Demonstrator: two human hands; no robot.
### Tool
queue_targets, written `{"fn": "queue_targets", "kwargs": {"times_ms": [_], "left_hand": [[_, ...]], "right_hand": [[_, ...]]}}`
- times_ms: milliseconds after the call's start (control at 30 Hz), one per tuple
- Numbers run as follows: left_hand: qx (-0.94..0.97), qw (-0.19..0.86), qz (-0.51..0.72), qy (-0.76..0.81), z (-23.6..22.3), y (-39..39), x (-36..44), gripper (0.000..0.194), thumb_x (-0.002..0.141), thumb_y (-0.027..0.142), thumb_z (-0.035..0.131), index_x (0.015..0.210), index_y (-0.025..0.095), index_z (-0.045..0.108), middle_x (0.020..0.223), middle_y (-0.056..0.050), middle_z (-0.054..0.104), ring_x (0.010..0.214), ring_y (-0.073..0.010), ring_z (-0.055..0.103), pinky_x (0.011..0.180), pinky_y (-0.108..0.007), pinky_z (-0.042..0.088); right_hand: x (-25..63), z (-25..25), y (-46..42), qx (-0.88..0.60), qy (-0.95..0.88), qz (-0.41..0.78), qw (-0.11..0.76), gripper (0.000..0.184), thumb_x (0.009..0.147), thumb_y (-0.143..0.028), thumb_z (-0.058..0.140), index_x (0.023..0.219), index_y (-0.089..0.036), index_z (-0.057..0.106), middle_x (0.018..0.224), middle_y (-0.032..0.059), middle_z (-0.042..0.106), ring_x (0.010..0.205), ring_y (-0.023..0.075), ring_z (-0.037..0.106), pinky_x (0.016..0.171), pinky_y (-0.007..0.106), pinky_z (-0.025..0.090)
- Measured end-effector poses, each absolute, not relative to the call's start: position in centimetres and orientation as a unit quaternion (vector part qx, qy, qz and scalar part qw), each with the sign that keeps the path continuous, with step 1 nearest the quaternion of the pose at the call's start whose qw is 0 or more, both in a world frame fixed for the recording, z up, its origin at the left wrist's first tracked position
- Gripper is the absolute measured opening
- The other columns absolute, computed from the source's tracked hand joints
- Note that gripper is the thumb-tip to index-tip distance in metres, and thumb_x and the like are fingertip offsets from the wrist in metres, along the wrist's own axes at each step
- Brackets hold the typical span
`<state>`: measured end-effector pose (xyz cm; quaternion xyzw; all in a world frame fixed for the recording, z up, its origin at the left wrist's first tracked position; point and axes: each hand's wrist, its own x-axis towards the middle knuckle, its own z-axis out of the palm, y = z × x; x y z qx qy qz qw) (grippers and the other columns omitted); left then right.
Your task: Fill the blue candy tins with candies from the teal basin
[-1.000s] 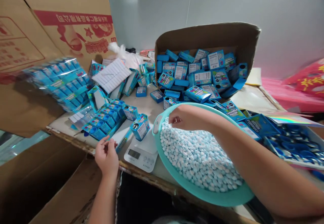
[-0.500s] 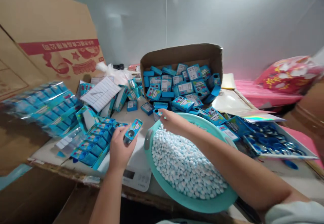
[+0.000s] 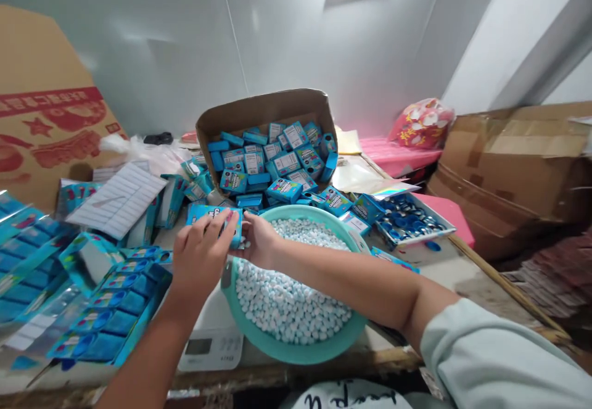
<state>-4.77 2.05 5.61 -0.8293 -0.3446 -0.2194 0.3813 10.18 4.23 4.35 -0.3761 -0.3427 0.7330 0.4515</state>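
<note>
My left hand (image 3: 203,245) grips a small blue candy box (image 3: 208,214) from above, holding it on its side over the left rim of a teal basin (image 3: 296,353). Cupped against the box's right end is my right hand (image 3: 259,239), with a few small white candies (image 3: 243,244) in its fingers. The box's opening is hidden between the hands. White and pale blue candies (image 3: 291,304) fill much of the basin. A white digital scale (image 3: 213,347) lies left of the basin, under my left forearm.
A cardboard carton (image 3: 268,110) full of blue boxes stands behind the basin. At left are a display tray of boxes (image 3: 108,316) and plastic-wrapped packs (image 3: 23,255). A shallow box of blue caps (image 3: 407,218) sits at right. Brown cartons (image 3: 504,168) stand beyond the table's right side.
The view has turned right. My left hand has tipped the candy box onto its side. My right hand has left the box behind the basin and come to the held box's end, with candies in its fingers.
</note>
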Motion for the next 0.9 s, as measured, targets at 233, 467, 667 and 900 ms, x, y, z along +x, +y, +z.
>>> {"fn": "queue_targets", "kwargs": {"times_ms": [233, 467, 667, 900], "left_hand": [[-0.835, 0.285, -0.221, -0.415, 4.8, 2.9, -3.7, 0.053, 0.086, 0.01, 0.062, 0.138, 0.017, 0.064, 0.13, -0.009, 0.071, 0.111, -0.032, 0.061, 0.085, -0.045, 0.042], [-0.783, 0.146, -0.345, -0.497, 3.5, 1.7, -6.1, 0.048, 0.086, 0.025, 0.066, 0.133, 0.017, 0.067, 0.121, -0.01, 0.072, 0.109, -0.0317, 0.063, 0.098, -0.042, 0.048], [-0.626, -0.056, -0.379, -0.679, 1.5, -0.6, -10.4, 0.054, 0.075, 0.051, 0.076, 0.119, 0.02, 0.071, 0.114, -0.01, 0.074, 0.103, -0.0321, 0.07, 0.093, -0.042, 0.055], [-0.564, -0.201, -0.349, -0.721, -2.0, -2.3, -13.0, 0.07, 0.066, 0.055, 0.082, 0.124, 0.021, 0.064, 0.117, -0.013, 0.073, 0.105, -0.0336, 0.072, 0.094, -0.048, 0.058]], "right_hand": [[11.8, 4.7, 6.0, -0.442, -0.433, 0.703, 0.351, 0.042, 0.111, -0.033, 0.011, 0.083, -0.022, 0.041, 0.07, -0.0025, 0.045, 0.059, 0.0154, 0.056, 0.067, 0.034, 0.061], [14.4, 7.0, 5.3, -0.499, -0.717, 0.461, 0.157, 0.032, 0.105, -0.042, 0.055, 0.089, -0.016, 0.064, 0.097, 0.0097, 0.069, 0.102, 0.0305, 0.067, 0.092, 0.041, 0.053], [15.4, 6.6, 4.4, -0.504, -0.829, 0.241, -0.028, 0.035, 0.093, -0.038, 0.074, 0.117, -0.014, 0.069, 0.129, 0.0196, 0.062, 0.104, 0.0416, 0.066, 0.084, 0.045, 0.054], [14.3, 5.7, 4.3, -0.47, -0.858, 0.184, -0.095, 0.046, 0.092, -0.037, 0.075, 0.13, -0.015, 0.062, 0.13, 0.0154, 0.061, 0.097, 0.0335, 0.069, 0.068, 0.035, 0.052]]}}
